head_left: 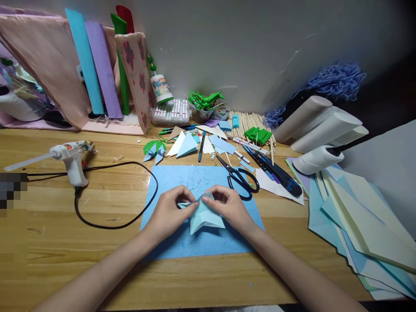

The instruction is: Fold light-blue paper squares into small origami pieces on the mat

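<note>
A pale blue sheet of folded paper [206, 219], creased into a pointed shape, is held between both hands above a blue mat [172, 245]. My left hand [172, 208] pinches its upper left part between thumb and fingers. On the upper right, my right hand [227, 206] grips it the same way, the thumb pressed on the near face. Fingertips behind the paper are partly hidden. Black-handled scissors [242, 180] lie on the mat's far right corner, just beyond my right hand, their blades pointing away to the left.
A white glue gun [73, 162] stands at left, its black cord looping to the mat. Beyond the mat lie paper scraps [188, 145], a green disc [152, 149], pens and a utility knife [282, 175]. Stacked paper [364, 216] sits at right; a marker box [170, 112] is behind.
</note>
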Tool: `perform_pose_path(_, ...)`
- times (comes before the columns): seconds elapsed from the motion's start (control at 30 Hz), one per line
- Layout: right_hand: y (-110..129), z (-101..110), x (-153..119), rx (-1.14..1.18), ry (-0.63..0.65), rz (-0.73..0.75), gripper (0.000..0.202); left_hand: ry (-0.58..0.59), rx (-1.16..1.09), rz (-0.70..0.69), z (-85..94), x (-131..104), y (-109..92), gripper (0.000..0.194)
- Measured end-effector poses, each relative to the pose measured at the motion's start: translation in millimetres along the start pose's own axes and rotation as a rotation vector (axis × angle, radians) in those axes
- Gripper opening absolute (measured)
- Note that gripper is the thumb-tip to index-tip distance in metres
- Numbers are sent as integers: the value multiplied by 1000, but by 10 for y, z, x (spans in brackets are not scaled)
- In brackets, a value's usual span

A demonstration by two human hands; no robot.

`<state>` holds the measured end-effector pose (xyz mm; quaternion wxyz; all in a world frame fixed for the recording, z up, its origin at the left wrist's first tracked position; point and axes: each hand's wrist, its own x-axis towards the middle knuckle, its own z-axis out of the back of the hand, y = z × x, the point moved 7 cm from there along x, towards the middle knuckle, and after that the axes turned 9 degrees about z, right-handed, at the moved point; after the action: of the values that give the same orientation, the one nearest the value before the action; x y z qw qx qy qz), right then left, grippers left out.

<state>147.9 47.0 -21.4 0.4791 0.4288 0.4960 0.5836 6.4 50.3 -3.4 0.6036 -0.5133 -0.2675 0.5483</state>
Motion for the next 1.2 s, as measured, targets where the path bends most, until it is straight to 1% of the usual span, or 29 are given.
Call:
perform_pose_path(0.1, -5, -38, -21, 76, 4, -13, 20, -65, 81, -77, 24, -39, -62, 6)
perform_pose_path(0.17, -19, -53, -27, 102, 1, -15, 21, -78, 142, -123, 11, -68, -104, 8)
perform_pose_path(0.27, -45, -61, -24, 90, -7, -14, 22, -33, 247, -170, -55, -109, -149, 9)
perform_pose_path(0.37, -62, -62, -15, 59, -1, -16, 23, 34, 264, -170, -98, -131, -179, 4)
perform_pose_path(0.4, -61, -60, -13, 50, 2, -14, 23, 53, 244, -160, -98, -130, -185, 5)
perform_pose_path(0.47, -53, -56, -11, 40, 13, -12, 23, 92, 168, -123, -89, -112, -181, 14)
perform_pose_path(0.53, -44, -57, -13, 32, 32, -15, 23, 134, 51, -56, -82, -75, -133, 23)
perform_pose_path(0.57, -41, -58, -15, 25, 42, -17, 23, 154, -15, -8, -84, -52, -90, 24)
perform_pose_path(0.67, -30, -60, -20, 2, 55, -13, 23, 202, -198, 149, -114, 10, 75, 19)
perform_pose_path(0.73, -26, -73, -24, 3, 66, -9, 22, 221, -295, 215, -142, 36, 158, 22)
perform_pose_path(0.83, -27, -93, -24, 50, 73, -9, 21, 181, -371, 234, -127, 62, 199, 29)
perform_pose_path(0.93, -36, -71, -13, 99, 32, -21, 21, 123, -371, 239, -78, 65, 185, 28)
perform_pose_path(1.03, -35, -46, -4, 104, 10, -30, 21, 136, -388, 264, -68, 53, 156, 24)
perform_pose_path(1.2, 1, -37, -13, 96, 8, -13, 21, 179, -455, 344, -97, 41, 171, 27)
